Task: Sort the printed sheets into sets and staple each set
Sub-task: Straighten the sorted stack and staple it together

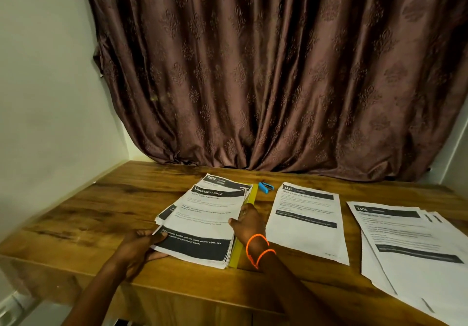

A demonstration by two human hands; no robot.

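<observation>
1. Head view: the left hand (138, 246) pinches the near-left corner of the main stack of printed sheets (200, 227), thumb on top and fingers (158, 256) curled under the lifted corner.
2. The right hand (249, 222) rests at the stack's right edge, its fingers loosely bent against the paper and a yellow folder (249, 205) under the stack; whether they pinch a sheet I cannot tell. Orange bands (258, 248) circle that wrist.
3. The stack sits near the middle of the wooden bench (88, 214), fanned unevenly. At 3 o'clock from it lies a single set headed 2437 (306, 222), and further toward 3 o'clock a second pile (410, 244) that overhangs the bench's near edge.
4. A blue stapler (266, 187) lies at 1 o'clock from the stack, near the curtain (278, 72). Bare wood lies open toward 9 o'clock.
5. Both forearms reach in from 6 o'clock, palms down.
</observation>
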